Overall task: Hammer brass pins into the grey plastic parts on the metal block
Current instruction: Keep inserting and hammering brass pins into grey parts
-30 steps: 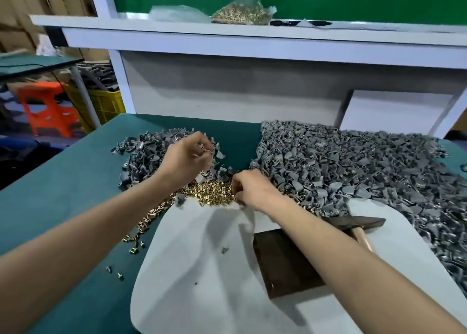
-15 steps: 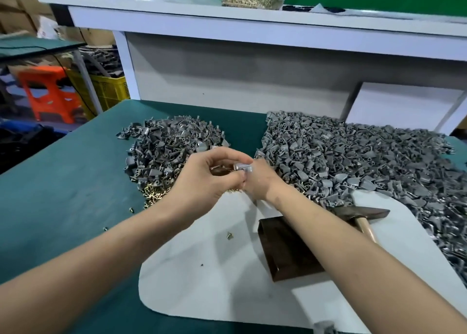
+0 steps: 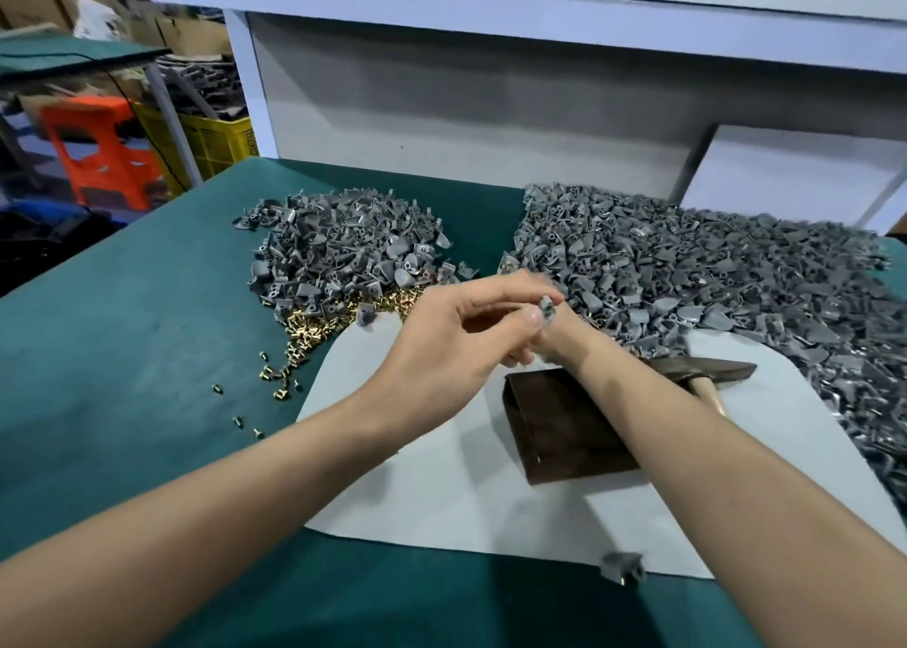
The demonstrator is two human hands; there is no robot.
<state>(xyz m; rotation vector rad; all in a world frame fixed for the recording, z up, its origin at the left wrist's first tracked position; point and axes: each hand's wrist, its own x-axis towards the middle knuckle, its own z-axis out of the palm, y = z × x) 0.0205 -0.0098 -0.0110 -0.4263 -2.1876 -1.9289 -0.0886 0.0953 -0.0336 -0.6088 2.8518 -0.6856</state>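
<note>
A second ago the two hands were apart. One was in the small heap of grey plastic parts [image 3: 343,250] and the other was at the pile of tiny brass pins [image 3: 333,321]. Now they have come together in the middle of the frame, above the white sheet [image 3: 417,500].

The left hand [image 3: 441,348] holds one small grey plastic part [image 3: 546,306] up in the air. Its fingers [image 3: 532,316] pinch the part between the thumb tip and the first finger, and the other fingers hang loose. The right hand [image 3: 564,340] is tucked just behind the left one. Its fingers are hidden, so I cannot tell if they hold a pin or how far they are open.

I think this means the picking is done and a pin is being fitted into the part by hand. No hammering has begun.

The dark brown metal block [image 3: 559,426] lies on the white sheet, lower right of the hands, with nothing on it. The hammer with a dark head and wooden handle [image 3: 702,370] lies just behind the block, and no hand is on it. The big heap of grey plastic parts [image 3: 687,279] fills the right side of the green counter [image 3: 122,353].

The part likely has to go down on the block next, and then the right hand can take the hammer.
</note>
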